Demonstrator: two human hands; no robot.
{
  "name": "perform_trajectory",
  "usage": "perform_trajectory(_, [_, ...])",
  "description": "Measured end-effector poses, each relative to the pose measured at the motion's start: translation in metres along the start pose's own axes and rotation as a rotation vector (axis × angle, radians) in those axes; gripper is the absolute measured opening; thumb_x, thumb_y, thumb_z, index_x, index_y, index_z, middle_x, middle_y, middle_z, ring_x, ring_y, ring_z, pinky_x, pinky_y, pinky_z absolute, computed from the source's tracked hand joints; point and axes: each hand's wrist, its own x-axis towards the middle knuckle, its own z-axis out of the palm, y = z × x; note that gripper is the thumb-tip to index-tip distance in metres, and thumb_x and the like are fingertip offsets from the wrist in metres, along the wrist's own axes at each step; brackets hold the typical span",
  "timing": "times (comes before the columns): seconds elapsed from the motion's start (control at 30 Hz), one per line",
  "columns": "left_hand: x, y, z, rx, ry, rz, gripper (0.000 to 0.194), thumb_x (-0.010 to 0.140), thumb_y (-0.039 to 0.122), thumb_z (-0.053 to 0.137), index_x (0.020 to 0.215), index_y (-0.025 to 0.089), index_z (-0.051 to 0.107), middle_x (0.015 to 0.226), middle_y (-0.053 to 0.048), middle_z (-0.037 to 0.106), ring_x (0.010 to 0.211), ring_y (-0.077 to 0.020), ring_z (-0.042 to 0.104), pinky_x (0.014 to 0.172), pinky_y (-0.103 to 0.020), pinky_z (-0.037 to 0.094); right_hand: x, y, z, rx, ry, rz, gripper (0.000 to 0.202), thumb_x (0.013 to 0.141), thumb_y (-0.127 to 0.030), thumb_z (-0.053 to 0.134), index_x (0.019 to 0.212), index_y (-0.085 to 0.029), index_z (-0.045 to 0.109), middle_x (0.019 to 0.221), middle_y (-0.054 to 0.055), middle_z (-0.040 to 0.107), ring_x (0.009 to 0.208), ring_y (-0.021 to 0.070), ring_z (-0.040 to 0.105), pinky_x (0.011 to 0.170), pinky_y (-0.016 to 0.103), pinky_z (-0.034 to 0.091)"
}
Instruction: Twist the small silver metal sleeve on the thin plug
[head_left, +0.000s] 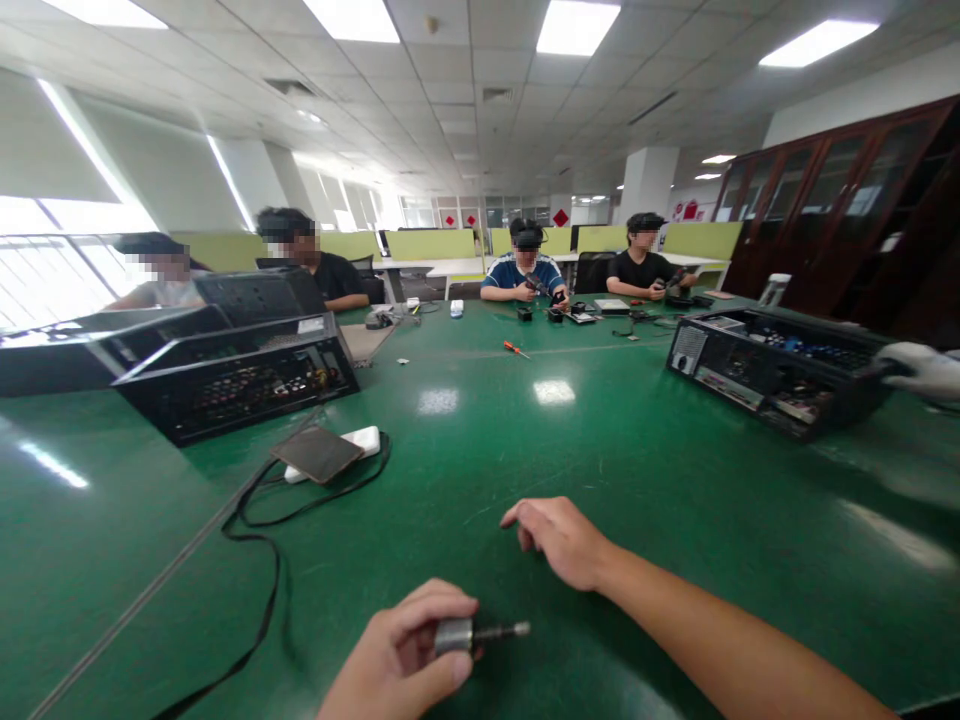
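Note:
Near the bottom of the head view, my left hand (409,650) has its fingers wrapped round a short metal cylinder with a thin dark shaft (499,632) that points right and ends in a pale tip. My right hand (556,538) is farther forward and to the right, over the green table (450,480). Its index finger reaches left and the other fingers curl loosely. Nothing shows between them, and it is apart from the cylinder.
Open black computer cases stand at the left (247,390) and right (772,370); a gloved hand (919,370) touches the right one. A dark flat piece (319,453) lies on a white power strip (366,440) with a black cable. Beyond lies an orange screwdriver (513,348). Several people sit behind.

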Motion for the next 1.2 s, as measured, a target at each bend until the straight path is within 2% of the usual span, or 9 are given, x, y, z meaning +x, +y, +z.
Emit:
perform_trajectory(0.07, [0.032,0.01,0.03,0.036,-0.114,0.073,0.03,0.07,0.036,0.079,0.095,0.019,0.074,0.092,-0.007,0.062,0.078,-0.0214,0.06,0.07,-0.031,0.051,-0.008,0.024,-0.026,0.099,0.129,0.056,0.058,0.102,-0.05,0.023,0.103,-0.014,0.068,0.07,0.003,0.062,0.064,0.0146,0.056,0.062,0.025,0.044])
perform_trajectory(0.13, [0.063,0.011,0.049,0.08,-0.102,0.143,0.027,0.072,0.031,0.077,0.096,0.018,0.073,0.092,-0.007,0.062,0.081,-0.0207,0.059,0.073,-0.031,0.049,-0.012,0.043,-0.043,0.165,0.213,0.086,0.059,0.101,-0.051,0.023,0.106,-0.012,0.067,0.073,0.005,0.063,0.064,0.0147,0.056,0.062,0.026,0.044])
perform_trajectory(0.23, [0.099,-0.003,0.06,0.118,-0.044,0.194,0.026,0.072,0.028,0.076,0.096,0.018,0.073,0.095,-0.007,0.061,0.086,-0.0219,0.06,0.079,-0.033,0.049,-0.011,0.057,-0.053,0.152,0.236,0.108,0.054,0.101,-0.049,0.027,0.112,-0.012,0.064,0.084,0.007,0.066,0.072,0.0158,0.059,0.068,0.028,0.047])
perform_trajectory(0.3, [0.111,-0.017,0.059,0.123,-0.037,0.19,0.026,0.073,0.027,0.075,0.097,0.018,0.072,0.095,-0.007,0.061,0.087,-0.022,0.06,0.08,-0.034,0.049,-0.009,0.057,-0.053,0.092,0.195,0.114,0.045,0.099,-0.046,0.036,0.116,-0.015,0.063,0.094,0.008,0.068,0.081,0.017,0.062,0.074,0.029,0.047])
perform_trajectory(0.4, [0.114,-0.028,0.053,0.127,-0.064,0.174,0.027,0.075,0.027,0.073,0.101,0.019,0.071,0.094,-0.006,0.061,0.086,-0.0211,0.06,0.079,-0.033,0.048,-0.009,0.048,-0.05,0.016,0.093,0.095,0.035,0.093,-0.038,0.051,0.118,-0.018,0.063,0.101,0.007,0.069,0.086,0.0181,0.063,0.074,0.028,0.047])
perform_trajectory(0.5, [0.112,-0.029,0.048,0.127,-0.07,0.166,0.026,0.076,0.028,0.073,0.101,0.019,0.072,0.095,-0.006,0.062,0.086,-0.0209,0.059,0.079,-0.032,0.048,-0.011,0.039,-0.047,-0.025,0.027,0.059,0.032,0.086,-0.03,0.059,0.116,-0.019,0.064,0.098,0.005,0.07,0.083,0.0177,0.063,0.07,0.027,0.046])
perform_trajectory(0.7, [0.115,-0.03,0.048,0.014,-0.062,0.115,0.028,0.074,0.029,0.076,0.1,0.018,0.072,0.091,-0.005,0.062,0.084,-0.02,0.06,0.079,-0.032,0.048,-0.013,0.033,-0.04,-0.111,0.05,0.033,0.028,0.075,-0.023,0.068,0.103,-0.02,0.068,0.09,0.002,0.071,0.078,0.0173,0.063,0.07,0.027,0.046])
perform_trajectory(0.97, [0.115,-0.033,0.047,0.097,-0.067,0.13,0.026,0.078,0.028,0.073,0.101,0.019,0.072,0.092,-0.005,0.062,0.083,-0.0196,0.059,0.077,-0.031,0.047,-0.009,0.035,-0.031,-0.105,0.089,0.026,0.013,0.081,-0.025,0.066,0.091,-0.02,0.072,0.084,0.003,0.073,0.076,0.0164,0.065,0.069,0.027,0.047])
perform_trajectory(1.2, [0.115,-0.029,0.049,0.089,-0.052,0.127,0.025,0.075,0.027,0.073,0.098,0.018,0.072,0.091,-0.005,0.063,0.082,-0.0196,0.06,0.077,-0.031,0.048,-0.008,0.036,-0.031,-0.108,0.08,0.038,0.014,0.082,-0.027,0.066,0.091,-0.02,0.074,0.085,0.004,0.074,0.075,0.0169,0.066,0.069,0.027,0.048])
